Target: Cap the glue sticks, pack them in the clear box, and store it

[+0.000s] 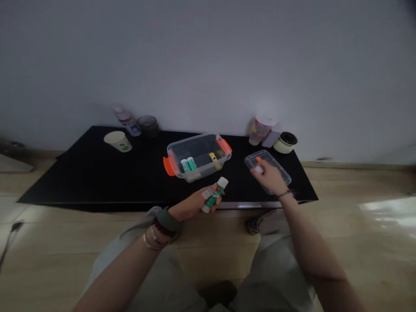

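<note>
Best to steady the green-and-white tube (215,196), gripped in the left hand (196,202) at five o'clock from the clear tub (202,173), while the right hand (272,177) (hold too blurred to tell) is over the lid (273,159) towards three.

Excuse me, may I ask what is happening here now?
A person's left hand holds a green-and-white tube. The right hand is over a clear lid, apparently holding something white, too blurred to name. An open clear box stands on the black table, with two green tubes and a yellow item inside.
</note>
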`<action>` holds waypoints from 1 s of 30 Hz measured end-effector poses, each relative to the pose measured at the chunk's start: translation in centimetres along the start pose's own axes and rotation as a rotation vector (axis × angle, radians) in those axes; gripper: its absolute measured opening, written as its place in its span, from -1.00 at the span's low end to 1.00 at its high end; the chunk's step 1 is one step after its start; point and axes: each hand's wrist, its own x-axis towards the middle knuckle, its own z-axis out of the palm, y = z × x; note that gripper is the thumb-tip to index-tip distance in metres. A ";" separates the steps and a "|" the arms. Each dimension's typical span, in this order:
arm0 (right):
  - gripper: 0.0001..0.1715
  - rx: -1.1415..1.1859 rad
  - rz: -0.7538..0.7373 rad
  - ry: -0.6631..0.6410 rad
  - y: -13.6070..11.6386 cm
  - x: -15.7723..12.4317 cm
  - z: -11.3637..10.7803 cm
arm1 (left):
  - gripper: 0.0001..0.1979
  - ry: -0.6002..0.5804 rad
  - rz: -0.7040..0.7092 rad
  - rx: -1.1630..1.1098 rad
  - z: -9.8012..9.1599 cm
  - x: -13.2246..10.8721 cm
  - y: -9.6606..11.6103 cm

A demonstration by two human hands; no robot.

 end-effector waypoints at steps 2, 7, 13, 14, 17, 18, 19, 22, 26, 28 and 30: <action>-0.75 -0.112 0.010 -0.142 -0.3 1.3 2.7 | -0.68 0.200 -0.034 -0.021 0.0 1.6 -0.9; -0.56 -0.162 0.047 -0.163 -1.2 3.1 6.5 | -0.88 0.312 0.006 0.013 -0.2 3.9 -1.9; -0.59 0.327 -0.024 -0.120 -4.0 1.5 7.0 | -0.60 0.272 0.068 0.209 -0.7 5.0 -3.1; -0.60 0.445 -0.022 -0.199 -4.6 1.0 7.5 | -0.55 0.250 0.086 0.258 -0.8 5.3 -3.5; -0.62 0.685 0.048 -0.334 -5.9 0.1 9.4 | -0.41 0.163 0.185 0.394 -0.9 5.8 -4.5; -0.62 0.736 0.089 -0.341 -6.0 0.1 9.9 | -0.38 0.137 0.217 0.440 -0.9 5.8 -4.7; -0.62 0.774 0.134 -0.344 -5.8 0.3 10.2 | -0.37 0.122 0.244 0.492 -0.8 5.7 -4.8; -0.59 0.726 0.248 -0.314 -4.3 1.4 10.1 | -0.42 0.195 0.375 0.706 -0.8 4.6 -3.9; -0.55 0.248 0.217 -0.128 -2.1 2.4 9.6 | -0.59 0.526 0.703 1.185 -1.3 2.0 -0.9; -0.53 0.028 0.162 -0.075 -1.5 2.5 9.8 | -0.61 0.666 0.756 1.390 -2.0 0.9 0.6; -0.54 -0.121 0.116 -0.083 -1.5 2.4 9.9 | -0.61 0.772 0.716 1.507 -3.0 0.3 1.6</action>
